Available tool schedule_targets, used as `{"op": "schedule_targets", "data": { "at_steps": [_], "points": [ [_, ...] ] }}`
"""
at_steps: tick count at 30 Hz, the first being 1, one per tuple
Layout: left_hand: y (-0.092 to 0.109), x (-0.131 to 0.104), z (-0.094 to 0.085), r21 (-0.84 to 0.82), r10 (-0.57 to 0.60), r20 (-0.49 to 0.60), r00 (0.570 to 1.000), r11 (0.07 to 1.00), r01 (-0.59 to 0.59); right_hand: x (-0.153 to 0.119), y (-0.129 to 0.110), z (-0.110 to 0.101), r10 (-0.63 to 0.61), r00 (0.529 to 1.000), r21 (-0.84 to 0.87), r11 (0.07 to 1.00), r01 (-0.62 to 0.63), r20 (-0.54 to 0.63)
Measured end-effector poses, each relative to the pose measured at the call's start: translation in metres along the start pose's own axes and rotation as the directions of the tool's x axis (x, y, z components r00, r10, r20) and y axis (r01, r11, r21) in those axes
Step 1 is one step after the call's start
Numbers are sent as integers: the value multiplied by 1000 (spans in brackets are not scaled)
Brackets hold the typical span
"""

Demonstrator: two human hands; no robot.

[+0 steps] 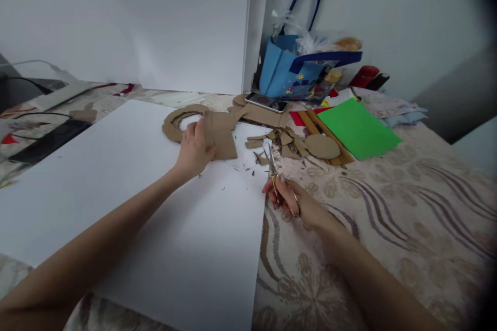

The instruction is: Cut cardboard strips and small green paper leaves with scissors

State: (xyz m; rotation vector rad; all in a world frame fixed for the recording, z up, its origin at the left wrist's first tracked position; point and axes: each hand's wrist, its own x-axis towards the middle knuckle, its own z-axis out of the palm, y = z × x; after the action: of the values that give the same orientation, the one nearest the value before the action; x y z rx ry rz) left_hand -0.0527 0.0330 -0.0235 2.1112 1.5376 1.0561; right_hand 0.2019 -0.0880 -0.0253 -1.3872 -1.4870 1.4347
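Observation:
My left hand (195,149) is closed on the left edge of a flat piece of cardboard (221,134), held just over the white board (209,227). Behind it lies a cardboard ring (171,126), partly covered by that piece and my fingers. My right hand (285,196) grips a pair of scissors (273,170) by gold-coloured handles, its narrow blades pointing up and away at the board's right edge. Close beyond the blades is a heap of cardboard scraps (285,139), with a cardboard oval (322,146) to its right.
A green sheet (359,129) lies at the right over wooden strips. At the back stand a blue bag (281,67) and a phone (266,102) resting on cardboard. Cables and a black flat object (50,139) are at the left. A patterned cloth (388,227) covers the table.

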Motion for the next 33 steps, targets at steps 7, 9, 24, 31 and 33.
{"op": "schedule_targets", "data": {
  "at_steps": [7,9,24,31,33],
  "points": [
    [49,23,40,239,111,292,950,953,-185,-1,-1,0,10,1000,11,1000,-10,7],
    [58,32,58,248,137,311,940,944,-219,-1,-3,0,12,1000,10,1000,-12,1],
    [28,38,24,-122,-146,465,873,966,226,2,0,-4,14,1000,19,1000,-13,-17],
    [22,31,27,-253,-254,538,803,860,442,4,3,-3,35,999,-12,999,-35,-11],
    [24,33,29,-235,-261,523,811,871,432,5,4,-3,33,999,-24,999,-34,-7]
  ]
}}
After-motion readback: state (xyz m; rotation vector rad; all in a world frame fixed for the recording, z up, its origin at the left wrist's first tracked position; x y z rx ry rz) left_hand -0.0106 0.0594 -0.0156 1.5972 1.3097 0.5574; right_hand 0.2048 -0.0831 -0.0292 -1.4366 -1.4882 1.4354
